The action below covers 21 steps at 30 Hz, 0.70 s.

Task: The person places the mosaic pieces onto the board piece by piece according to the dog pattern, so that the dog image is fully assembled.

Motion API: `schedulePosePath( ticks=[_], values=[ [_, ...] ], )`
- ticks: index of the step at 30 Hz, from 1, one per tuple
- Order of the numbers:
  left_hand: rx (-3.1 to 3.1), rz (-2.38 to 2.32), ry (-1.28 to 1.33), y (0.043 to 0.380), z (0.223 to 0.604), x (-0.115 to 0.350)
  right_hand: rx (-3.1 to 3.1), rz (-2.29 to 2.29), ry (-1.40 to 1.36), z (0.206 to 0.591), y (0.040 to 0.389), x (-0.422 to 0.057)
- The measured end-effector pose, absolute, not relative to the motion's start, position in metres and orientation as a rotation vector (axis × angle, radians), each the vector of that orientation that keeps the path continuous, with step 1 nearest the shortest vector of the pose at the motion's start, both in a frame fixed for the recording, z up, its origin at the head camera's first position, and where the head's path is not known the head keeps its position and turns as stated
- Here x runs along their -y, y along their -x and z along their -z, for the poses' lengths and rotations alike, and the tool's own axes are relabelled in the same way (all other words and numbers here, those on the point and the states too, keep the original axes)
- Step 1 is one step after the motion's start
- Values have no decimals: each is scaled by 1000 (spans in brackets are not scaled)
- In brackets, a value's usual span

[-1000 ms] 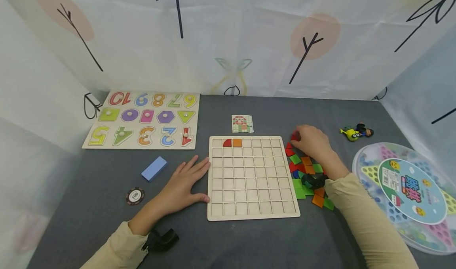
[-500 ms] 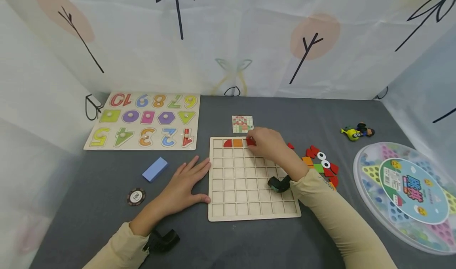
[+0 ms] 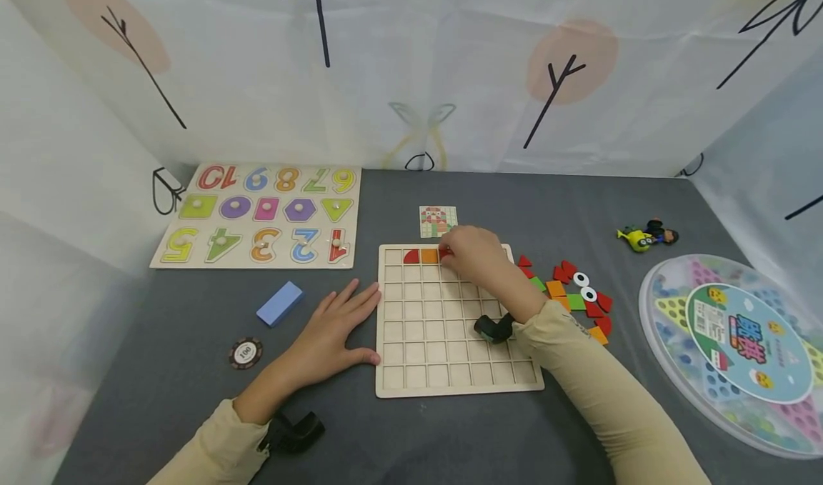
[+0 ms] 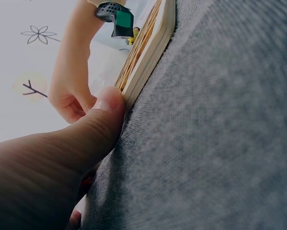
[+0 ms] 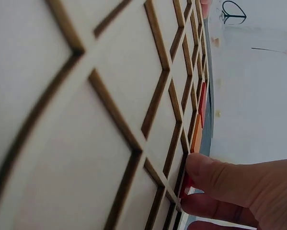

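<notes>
A wooden grid board lies on the dark table. In its top row sit a red tile with a rounded corner and an orange square tile. My right hand pinches a red tile between thumb and fingers, at the cell beside the orange one. Its exact shape is mostly hidden by the fingers. My left hand rests against the board's left edge with fingers extended. In the left wrist view the thumb touches the board's side.
Loose coloured tiles lie right of the board, partly behind the right arm. A small pattern card lies beyond it. Around are a number puzzle, blue block, poker chip, toy figures and a round game box.
My right hand has moved left from the loose tiles to the board's top row, carrying a red tile, then shifted slightly closer to the orange tile. The left hand stays in place.
</notes>
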<state>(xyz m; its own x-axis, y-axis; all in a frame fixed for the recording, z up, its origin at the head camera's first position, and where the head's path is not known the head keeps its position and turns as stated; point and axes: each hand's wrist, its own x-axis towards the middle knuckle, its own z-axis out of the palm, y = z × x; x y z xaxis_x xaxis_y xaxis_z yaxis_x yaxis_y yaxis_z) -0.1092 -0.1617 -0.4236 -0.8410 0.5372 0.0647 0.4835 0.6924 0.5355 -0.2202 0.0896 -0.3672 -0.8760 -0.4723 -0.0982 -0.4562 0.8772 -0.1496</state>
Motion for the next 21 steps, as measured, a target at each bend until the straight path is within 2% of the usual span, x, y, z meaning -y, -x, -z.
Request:
schedulePosePath(
  ticks=[5, 15, 21],
  values=[
    [-2797, -834, -836, 109, 425, 160, -2910, 252, 666, 360, 218, -106],
    [-2798, -831, -838, 110, 424, 160, -2933, 328, 463, 348, 208, -204],
    [-2801, -826, -829, 110, 425, 160, -2861, 319, 505, 355, 199, -221]
  ],
)
